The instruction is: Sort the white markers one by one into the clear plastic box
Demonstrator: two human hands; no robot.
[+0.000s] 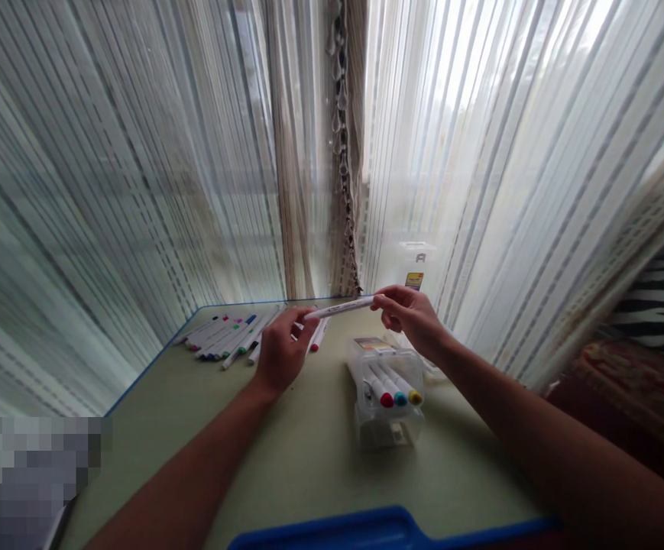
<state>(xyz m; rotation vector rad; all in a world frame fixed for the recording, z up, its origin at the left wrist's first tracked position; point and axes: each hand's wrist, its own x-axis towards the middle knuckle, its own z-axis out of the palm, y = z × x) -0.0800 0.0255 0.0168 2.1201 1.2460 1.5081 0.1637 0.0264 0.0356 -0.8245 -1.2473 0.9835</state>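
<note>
A white marker [343,308] is held up level above the table between my two hands. My left hand [286,344] pinches its left end, and my right hand [409,312] grips the right end; both tips are covered by fingers. Below my right hand lies a clear plastic case [360,367] with three markers in sight, their ends red [387,399], teal [401,399] and yellow [416,397]. Several white markers with coloured ends [222,336] are spread in a row to the left of my left hand. A red-ended marker [315,345] lies just behind that hand.
The pale green table [309,451] has a blue rim and a blue tray-like edge [332,531] at the front. Behind my right hand stands a clear lid with a yellow label [415,279]. Striped curtains [222,153] hang at the back edge. A patterned seat [623,389] is at right.
</note>
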